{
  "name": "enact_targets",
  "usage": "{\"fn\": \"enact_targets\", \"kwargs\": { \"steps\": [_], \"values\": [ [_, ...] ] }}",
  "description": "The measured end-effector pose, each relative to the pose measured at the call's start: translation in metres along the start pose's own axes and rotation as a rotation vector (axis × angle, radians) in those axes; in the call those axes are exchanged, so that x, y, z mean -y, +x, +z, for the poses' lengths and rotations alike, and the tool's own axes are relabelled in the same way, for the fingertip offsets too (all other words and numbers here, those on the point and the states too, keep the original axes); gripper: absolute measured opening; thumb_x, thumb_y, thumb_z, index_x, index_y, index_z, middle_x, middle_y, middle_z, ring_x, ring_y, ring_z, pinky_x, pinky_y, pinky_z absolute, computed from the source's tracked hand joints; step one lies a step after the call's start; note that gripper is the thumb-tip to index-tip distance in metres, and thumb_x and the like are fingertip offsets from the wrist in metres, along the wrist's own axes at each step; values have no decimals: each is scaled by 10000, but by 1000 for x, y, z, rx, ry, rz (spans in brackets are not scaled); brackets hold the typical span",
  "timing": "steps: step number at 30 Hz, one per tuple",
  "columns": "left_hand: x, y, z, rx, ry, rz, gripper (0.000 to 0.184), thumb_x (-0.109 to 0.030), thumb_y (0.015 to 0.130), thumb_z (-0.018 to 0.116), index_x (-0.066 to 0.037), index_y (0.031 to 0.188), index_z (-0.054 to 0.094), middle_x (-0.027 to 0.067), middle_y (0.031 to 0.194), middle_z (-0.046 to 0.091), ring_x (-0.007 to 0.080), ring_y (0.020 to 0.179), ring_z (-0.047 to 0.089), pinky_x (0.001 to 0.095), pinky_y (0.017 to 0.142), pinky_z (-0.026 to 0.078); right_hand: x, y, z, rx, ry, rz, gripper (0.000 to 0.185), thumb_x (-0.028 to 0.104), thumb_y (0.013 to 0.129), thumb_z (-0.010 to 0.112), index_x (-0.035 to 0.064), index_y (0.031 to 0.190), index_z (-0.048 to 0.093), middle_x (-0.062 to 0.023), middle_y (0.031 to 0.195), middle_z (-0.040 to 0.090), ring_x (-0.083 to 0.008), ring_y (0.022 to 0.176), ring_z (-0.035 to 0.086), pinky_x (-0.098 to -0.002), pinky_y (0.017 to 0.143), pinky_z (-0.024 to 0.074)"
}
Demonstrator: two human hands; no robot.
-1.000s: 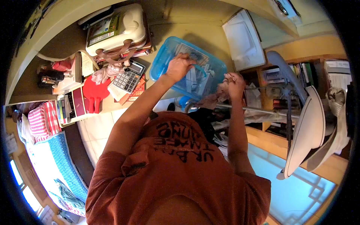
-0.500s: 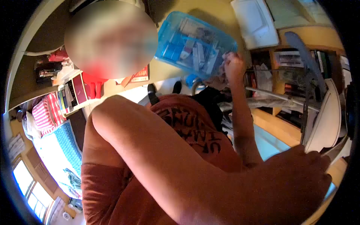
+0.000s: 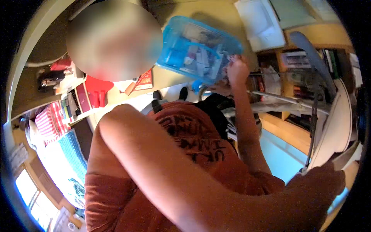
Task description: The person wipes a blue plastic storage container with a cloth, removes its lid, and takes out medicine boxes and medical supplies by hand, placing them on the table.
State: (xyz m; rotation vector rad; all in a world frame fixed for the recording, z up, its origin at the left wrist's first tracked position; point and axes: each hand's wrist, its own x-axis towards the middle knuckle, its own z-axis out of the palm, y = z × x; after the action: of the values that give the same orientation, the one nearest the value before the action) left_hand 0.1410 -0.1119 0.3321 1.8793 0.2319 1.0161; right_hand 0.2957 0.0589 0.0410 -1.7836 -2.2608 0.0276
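Observation:
A blue translucent plastic box [image 3: 174,44] stands on the desk with small white packets and other items in it. At the box's right end is my right hand [image 3: 237,69], fingers closed on a crumpled pinkish cloth [image 3: 221,86] that hangs by the box's near corner. My left arm crosses in front of my body. Its hand, my left hand [image 3: 319,183], is in shadow at the lower right, near the lower edge of a cream chair [image 3: 334,123]. The fingers of that hand are too dark and blurred to make out.
Red paddle-shaped objects [image 3: 99,96] and a red booklet [image 3: 145,80] lie on the desk at the left. A blurred patch hides the upper left. Wooden shelves [image 3: 291,125] with books stand at the right, and a white panel [image 3: 262,29] leans behind the box.
My left hand has left the box and swung across my body to the lower right. My right hand stays at the box's right end with the cloth. The view has shifted.

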Motion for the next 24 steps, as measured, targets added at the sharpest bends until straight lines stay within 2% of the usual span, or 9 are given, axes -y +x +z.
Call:
{"fn": "enact_targets", "kwargs": {
  "steps": [3, 8, 11, 13, 16, 18, 19, 22, 24],
  "values": [
    [4, -2, 1, 22, -26, -10, 349, -40, 797, 589, -6, 1145, 581, 173, 1033, 612, 331, 994, 592, 451, 912, 478, 13, -6, -11, -100, -144, -32, 201, 144, 782, 671, 50, 960, 684, -174, 1019, 633, -345, 957, 624, -455, 804, 528],
    [1, 1, 3, 23, -59, -19, 337, -44, 818, 580, -10, 1154, 583, 176, 1038, 618, 338, 1008, 592, 447, 920, 473, 19, -5, 3, -10, -9, -13, 197, 137, 766, 685, 52, 944, 684, -164, 952, 627, -352, 930, 615, -448, 782, 524],
    [3, 0, 2, 36, -77, -11, 331, -46, 831, 574, -11, 1160, 584, 178, 1041, 622, 343, 1016, 591, 445, 925, 470, 8, -3, -9, -110, -165, -23, 166, 127, 763, 681, 54, 912, 673, -152, 955, 618, -340, 923, 617, -451, 753, 530],
    [4, -1, 4, 53, -85, -26, 326, -48, 839, 571, -13, 1164, 585, 179, 1044, 625, 346, 1022, 591, 444, 928, 467, 14, -6, -8, -33, -163, -28, 323, 167, 729, 693, 47, 1025, 644, -186, 1155, 605, -363, 959, 629, -470, 838, 525],
    [3, 1, 5, 57, -103, -22, 320, -50, 852, 565, -15, 1169, 586, 180, 1047, 629, 350, 1030, 591, 442, 933, 464, 20, 0, -19, 53, -65, 48, 350, 174, 732, 701, 56, 1056, 639, -190, 1202, 590, -353, 995, 626, -472, 852, 523],
    [1, 2, 1, 74, -107, -7, 316, -52, 860, 562, -16, 1173, 587, 181, 1049, 631, 353, 1035, 591, 440, 936, 462, 8, 25, -8, -69, -90, -8, 342, 193, 750, 692, 70, 1065, 641, -191, 1205, 593, -346, 975, 639, -468, 825, 532],
    [3, 1, -1, 83, -129, -9, 314, -52, 865, 560, -16, 1175, 588, 182, 1050, 633, 354, 1038, 591, 439, 938, 461, 5, 34, -12, -14, -86, 20, 319, 160, 740, 706, 88, 1046, 653, -156, 1159, 596, -351, 982, 618, -469, 822, 518],
    [31, -10, -21, 94, -191, -90, 307, -55, 877, 554, -18, 1181, 589, 183, 1053, 637, 359, 1046, 590, 437, 942, 458, 0, 42, -22, -119, -59, 49, 304, 113, 727, 709, 118, 1029, 670, -121, 1120, 596, -364, 1007, 577, -468, 850, 490],
    [81, -41, -28, -34, 89, -311, 303, -56, 886, 550, -19, 1184, 590, 184, 1055, 639, 362, 1052, 590, 436, 945, 456, -13, 36, 2, -303, -206, -167, 303, 100, 715, 702, 127, 1016, 676, -107, 1135, 591, -353, 1017, 561, -447, 851, 491]
  ]
}}
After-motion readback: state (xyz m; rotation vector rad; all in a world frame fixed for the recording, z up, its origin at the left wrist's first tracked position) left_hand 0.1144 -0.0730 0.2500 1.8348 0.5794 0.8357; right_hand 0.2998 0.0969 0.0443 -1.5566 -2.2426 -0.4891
